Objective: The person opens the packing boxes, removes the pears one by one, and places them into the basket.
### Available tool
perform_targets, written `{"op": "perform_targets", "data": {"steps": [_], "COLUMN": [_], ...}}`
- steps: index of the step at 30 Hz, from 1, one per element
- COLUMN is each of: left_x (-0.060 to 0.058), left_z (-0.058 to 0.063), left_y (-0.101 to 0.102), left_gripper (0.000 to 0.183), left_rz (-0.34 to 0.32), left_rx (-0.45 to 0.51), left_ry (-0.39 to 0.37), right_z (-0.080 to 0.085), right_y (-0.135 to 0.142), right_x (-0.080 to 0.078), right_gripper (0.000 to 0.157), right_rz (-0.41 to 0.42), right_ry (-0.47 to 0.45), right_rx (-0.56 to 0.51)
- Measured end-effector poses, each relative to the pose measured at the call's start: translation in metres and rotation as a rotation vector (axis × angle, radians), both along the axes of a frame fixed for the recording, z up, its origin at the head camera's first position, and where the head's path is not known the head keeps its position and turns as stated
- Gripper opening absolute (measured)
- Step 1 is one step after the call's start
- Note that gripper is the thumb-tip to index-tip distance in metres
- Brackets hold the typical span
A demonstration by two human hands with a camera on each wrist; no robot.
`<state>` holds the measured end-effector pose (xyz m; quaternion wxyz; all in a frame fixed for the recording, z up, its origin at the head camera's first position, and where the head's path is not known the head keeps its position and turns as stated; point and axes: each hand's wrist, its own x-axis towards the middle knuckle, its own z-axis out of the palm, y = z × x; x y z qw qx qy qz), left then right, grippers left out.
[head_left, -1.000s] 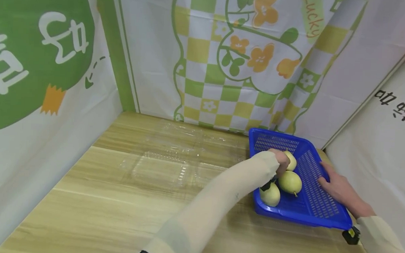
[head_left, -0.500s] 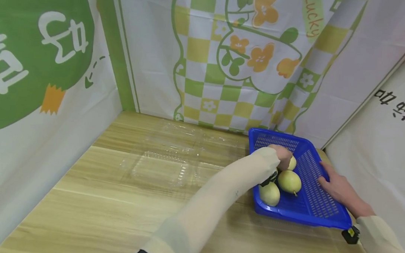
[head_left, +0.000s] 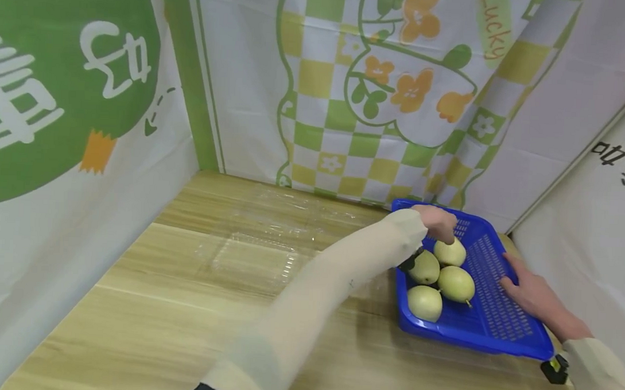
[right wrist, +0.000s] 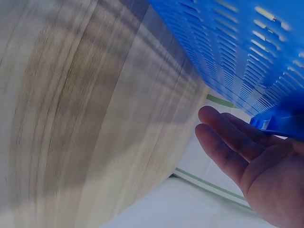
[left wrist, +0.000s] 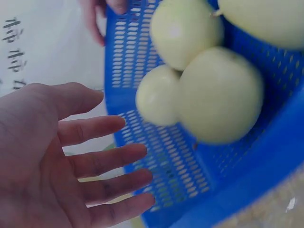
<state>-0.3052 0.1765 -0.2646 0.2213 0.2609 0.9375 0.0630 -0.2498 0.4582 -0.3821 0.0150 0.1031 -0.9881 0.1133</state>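
My left hand [head_left: 438,222] hovers over the back left part of a blue perforated plastic basket [head_left: 515,320]. In the left wrist view that hand [left wrist: 61,156] has its fingers spread, and nothing is in it. Several pale yellow-green pears lie together in the basket's left half: a back pear [head_left: 450,254], a left pear [head_left: 425,269], a middle pear [head_left: 456,284] and a front pear [head_left: 424,304]. At the basket's right rim, my right hand [head_left: 536,292] holds on with its thumb over the edge. Its fingers [right wrist: 221,142] lie outside the basket in the right wrist view.
Clear plastic clamshell boxes [head_left: 255,259] stand open on the wooden table [head_left: 147,327], left of the basket and partly behind my left forearm. A printed curtain [head_left: 340,127] hangs behind the table. White sheets enclose the left and right sides.
My left hand has lifted back from among the pears, and its fingers are spread. The left pear, hidden behind the hand before, now shows. The right hand stays on the rim; the view shifts slightly.
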Motion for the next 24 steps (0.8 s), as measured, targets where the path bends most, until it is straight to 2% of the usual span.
{"op": "perform_targets", "data": {"steps": [1,2,4,6,10,14,18,21,24], "left_x": [-0.017,-0.029,-0.042,-0.047,-0.052,-0.051,-0.042,-0.032,-0.023], "left_z": [-0.004,-0.008,-0.008,-0.006,0.004,0.018,0.03,0.04,0.049], "left_y": [0.009,0.013,0.009,-0.001,-0.019,-0.036,-0.057,-0.071,-0.086], "left_gripper": [0.025,0.021,0.016,0.011,0.028,0.033,0.032,0.022,0.026], "left_rz": [-0.07,-0.072,-0.086,-0.075,-0.086,-0.173,-0.229,-0.254,-0.282], "left_rx": [-0.104,-0.125,-0.115,-0.064,0.051,0.144,0.193,0.21,0.227], "left_ry": [0.047,0.032,0.026,0.041,0.084,0.143,0.187,0.22,0.253], "right_z": [0.0,0.0,0.002,0.005,0.015,0.03,0.048,0.067,0.085], "right_y": [0.0,-0.001,-0.001,0.0,0.001,0.0,-0.005,-0.012,-0.018], "right_x": [0.0,0.0,-0.001,-0.003,-0.007,-0.006,-0.002,0.002,0.005], "right_gripper": [0.066,0.066,0.066,0.066,0.056,0.041,0.031,0.03,0.029], "right_rz": [0.005,0.01,0.027,0.049,0.091,0.117,0.149,0.152,0.159], "right_ry": [-0.001,-0.001,-0.005,0.001,0.025,0.056,0.067,0.026,0.039], "right_rx": [0.003,0.007,0.019,0.034,0.038,0.037,0.097,0.127,0.148]}}
